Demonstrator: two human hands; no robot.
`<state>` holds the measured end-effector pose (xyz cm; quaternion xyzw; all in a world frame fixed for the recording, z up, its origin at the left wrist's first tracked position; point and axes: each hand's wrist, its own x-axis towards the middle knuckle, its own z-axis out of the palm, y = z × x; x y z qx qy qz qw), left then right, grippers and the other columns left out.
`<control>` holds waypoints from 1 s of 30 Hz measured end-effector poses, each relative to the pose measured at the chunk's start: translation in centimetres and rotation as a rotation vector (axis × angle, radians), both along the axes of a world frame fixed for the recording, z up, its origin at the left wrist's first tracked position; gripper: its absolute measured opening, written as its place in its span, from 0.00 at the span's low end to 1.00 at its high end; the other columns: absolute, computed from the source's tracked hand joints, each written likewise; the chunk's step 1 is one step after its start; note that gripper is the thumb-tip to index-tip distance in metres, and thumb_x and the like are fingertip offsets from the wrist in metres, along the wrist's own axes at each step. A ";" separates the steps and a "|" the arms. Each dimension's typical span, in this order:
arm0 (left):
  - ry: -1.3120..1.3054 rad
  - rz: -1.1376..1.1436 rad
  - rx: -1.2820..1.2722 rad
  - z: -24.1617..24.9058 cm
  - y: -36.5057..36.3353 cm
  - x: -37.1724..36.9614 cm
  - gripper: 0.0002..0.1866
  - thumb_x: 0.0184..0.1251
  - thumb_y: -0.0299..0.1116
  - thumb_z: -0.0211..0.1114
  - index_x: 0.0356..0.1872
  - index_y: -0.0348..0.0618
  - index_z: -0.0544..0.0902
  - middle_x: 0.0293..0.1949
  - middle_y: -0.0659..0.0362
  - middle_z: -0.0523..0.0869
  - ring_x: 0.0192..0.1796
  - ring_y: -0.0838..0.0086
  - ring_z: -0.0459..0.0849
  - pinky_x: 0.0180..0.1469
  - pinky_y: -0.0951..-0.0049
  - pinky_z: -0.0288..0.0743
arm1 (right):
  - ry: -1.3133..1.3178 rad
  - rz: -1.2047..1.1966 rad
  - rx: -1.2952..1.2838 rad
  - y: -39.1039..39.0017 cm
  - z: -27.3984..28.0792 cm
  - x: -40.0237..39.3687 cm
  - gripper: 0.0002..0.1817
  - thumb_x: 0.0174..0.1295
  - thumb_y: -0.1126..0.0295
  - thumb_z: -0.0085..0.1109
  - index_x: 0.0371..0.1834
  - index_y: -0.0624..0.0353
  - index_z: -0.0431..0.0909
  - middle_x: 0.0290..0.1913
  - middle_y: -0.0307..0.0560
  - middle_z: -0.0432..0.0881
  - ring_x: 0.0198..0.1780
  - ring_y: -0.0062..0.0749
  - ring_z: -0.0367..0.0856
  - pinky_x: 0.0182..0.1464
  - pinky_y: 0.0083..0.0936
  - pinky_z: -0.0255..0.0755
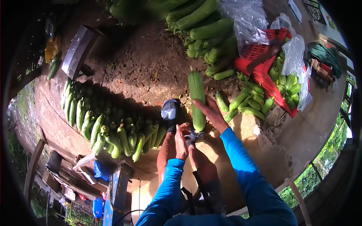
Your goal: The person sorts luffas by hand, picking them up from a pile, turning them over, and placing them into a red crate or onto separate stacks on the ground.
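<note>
A long green luffa gourd (197, 94) is in my right hand (210, 113), whose fingers close on its right side. The gourd points away from me, its stem end up and its thicker end near my feet. My left hand (182, 141) is just left of the gourd's lower end, apart from it. Its fingers are stretched out and nothing shows in them. To the right of my right hand, several loose gourds (245, 101) lie on the ground. Beyond them is a tipped red plastic crate (260, 77) with more gourds inside.
A long row of gourds (113, 137) lies at the left, and a large pile (211, 30) at the top. Clear plastic sheeting (245, 19) lies by the crate. A metal bench-like object (79, 52) is at the upper left. A blue jug (97, 207) stands at the lower left.
</note>
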<state>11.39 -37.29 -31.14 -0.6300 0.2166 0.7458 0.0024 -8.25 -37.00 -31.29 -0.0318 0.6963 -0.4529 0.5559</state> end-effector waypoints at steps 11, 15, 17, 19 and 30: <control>0.021 -0.105 0.152 -0.4 0.9 0.2 0.23 0.74 0.54 0.47 0.40 0.44 0.80 0.31 0.61 0.80 0.34 0.74 0.78 0.38 0.72 0.71 | 0.191 -0.333 -0.184 -12.2 -1.5 -14.6 0.31 0.57 0.49 0.69 0.55 0.61 0.77 0.45 0.39 0.80 0.45 0.24 0.77 0.48 0.22 0.70; 0.058 -0.046 0.188 -0.3 0.8 -0.1 0.22 0.73 0.54 0.50 0.37 0.46 0.80 0.30 0.63 0.78 0.29 0.79 0.74 0.34 0.76 0.69 | 0.121 -0.399 -0.207 -14.8 -1.6 -16.8 0.33 0.53 0.45 0.70 0.53 0.60 0.78 0.41 0.40 0.80 0.39 0.27 0.79 0.34 0.28 0.73; 0.064 -0.032 0.203 -0.4 0.7 -0.3 0.21 0.73 0.54 0.51 0.37 0.46 0.80 0.30 0.63 0.78 0.29 0.79 0.74 0.33 0.76 0.69 | 0.172 -0.416 -0.237 -16.0 -2.4 -17.9 0.33 0.52 0.45 0.70 0.52 0.60 0.79 0.40 0.40 0.79 0.34 0.28 0.80 0.29 0.30 0.72; 0.065 -0.016 0.212 -0.3 0.6 -0.5 0.20 0.73 0.53 0.52 0.37 0.47 0.79 0.29 0.63 0.79 0.27 0.80 0.73 0.30 0.77 0.68 | 0.215 -0.374 -0.272 -17.1 -2.6 -18.4 0.33 0.51 0.45 0.71 0.52 0.60 0.79 0.40 0.40 0.80 0.35 0.28 0.80 0.29 0.30 0.72; 0.049 0.018 0.282 -0.3 -0.2 -0.9 0.20 0.72 0.53 0.52 0.37 0.46 0.80 0.30 0.62 0.79 0.27 0.79 0.74 0.29 0.77 0.67 | 0.150 -0.345 -0.151 -22.4 -1.4 -19.7 0.31 0.62 0.52 0.64 0.60 0.64 0.70 0.50 0.48 0.74 0.48 0.36 0.77 0.49 0.41 0.80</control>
